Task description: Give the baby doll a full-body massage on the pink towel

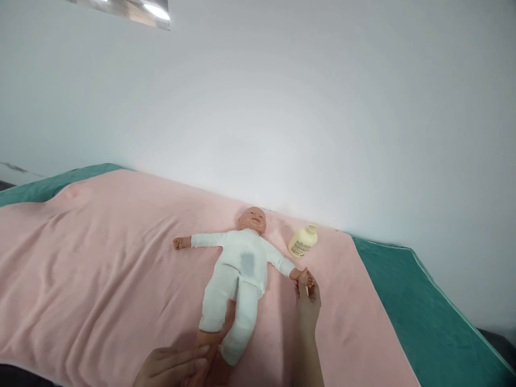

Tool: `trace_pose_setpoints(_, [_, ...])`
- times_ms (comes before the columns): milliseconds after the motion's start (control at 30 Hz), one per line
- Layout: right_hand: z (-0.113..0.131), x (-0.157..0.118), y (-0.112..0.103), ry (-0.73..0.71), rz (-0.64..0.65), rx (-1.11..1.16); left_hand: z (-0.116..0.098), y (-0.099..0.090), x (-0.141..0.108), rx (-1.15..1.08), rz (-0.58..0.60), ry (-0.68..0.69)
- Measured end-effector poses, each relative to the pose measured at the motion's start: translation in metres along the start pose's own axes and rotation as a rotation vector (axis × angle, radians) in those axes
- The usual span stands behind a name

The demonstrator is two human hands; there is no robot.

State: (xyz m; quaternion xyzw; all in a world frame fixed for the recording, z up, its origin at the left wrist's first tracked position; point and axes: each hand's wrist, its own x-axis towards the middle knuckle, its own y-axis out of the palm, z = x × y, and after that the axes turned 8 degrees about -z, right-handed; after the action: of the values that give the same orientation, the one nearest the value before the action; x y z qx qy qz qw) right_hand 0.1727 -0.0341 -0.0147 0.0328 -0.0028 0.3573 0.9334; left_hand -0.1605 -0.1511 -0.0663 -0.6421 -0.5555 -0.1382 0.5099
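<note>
A baby doll (253, 271) in a white suit lies on its back on a pink blanket (121, 258), its arms spread and a grey patch on its belly. My right hand (308, 301) pinches the doll's small hand on the right side between thumb and fingers. At the bottom, my left hand (173, 366) rests with outstretched fingers against the doll's bare lower leg, and its thumb is not visible. The doll's feet are partly hidden there. A pale yellow bottle (303, 241) lies tilted on the blanket, beyond the doll's right-side arm.
Green cloth (427, 301) shows beyond the blanket on the right, with more at the far left. A plain pale wall (258, 107) rises directly behind the doll's head and the bottle. A shiny panel (149, 12) is on the wall at upper left.
</note>
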Motion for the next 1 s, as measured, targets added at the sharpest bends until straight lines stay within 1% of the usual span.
trace_pose_setpoints(67, [0.013,-0.012,0.011,-0.015,0.013,-0.005,0.005,-0.001,0.016,0.061,-0.085,-0.014])
trace_pose_setpoints(100, [0.018,-0.019,0.017,-0.052,0.04,-0.005,0.008,-0.001,0.025,0.084,-0.121,-0.011])
trace_pose_setpoints(167, [0.025,-0.034,0.028,-0.182,0.134,-0.021,0.014,0.001,0.048,0.087,-0.194,0.026])
trace_pose_setpoints(233, [0.026,-0.048,0.039,-0.343,0.255,-0.079,0.02,0.005,0.07,0.045,-0.231,0.008])
trace_pose_setpoints(300, [0.022,-0.059,0.047,-0.473,0.363,-0.159,0.027,0.012,0.09,0.01,-0.27,-0.06])
trace_pose_setpoints(367, [0.016,-0.067,0.053,-0.564,0.442,-0.231,0.033,0.02,0.105,-0.032,-0.311,-0.152])
trace_pose_setpoints(467, [0.009,-0.07,0.057,-0.673,0.53,-0.308,0.04,0.033,0.117,-0.127,-0.35,-0.307])
trace_pose_setpoints(533, [0.008,-0.07,0.056,-0.707,0.555,-0.332,0.042,0.038,0.121,-0.186,-0.358,-0.389])
trace_pose_setpoints(633, [0.011,-0.065,0.053,-0.685,0.548,-0.329,0.039,0.041,0.122,-0.235,-0.357,-0.445])
trace_pose_setpoints(700, [0.015,-0.059,0.049,-0.631,0.514,-0.318,0.036,0.037,0.119,-0.223,-0.363,-0.418])
trace_pose_setpoints(767, [0.018,-0.051,0.044,-0.567,0.448,-0.31,0.032,0.029,0.115,-0.168,-0.362,-0.336])
trace_pose_setpoints(833, [0.021,-0.042,0.038,-0.503,0.356,-0.311,0.027,0.018,0.109,-0.084,-0.345,-0.214])
trace_pose_setpoints(933, [0.024,-0.026,0.027,-0.399,0.205,-0.308,0.019,0.002,0.094,0.034,-0.28,-0.034])
trace_pose_setpoints(1000, [0.026,-0.017,0.02,-0.288,0.132,-0.299,0.015,-0.005,0.078,0.084,-0.215,0.027])
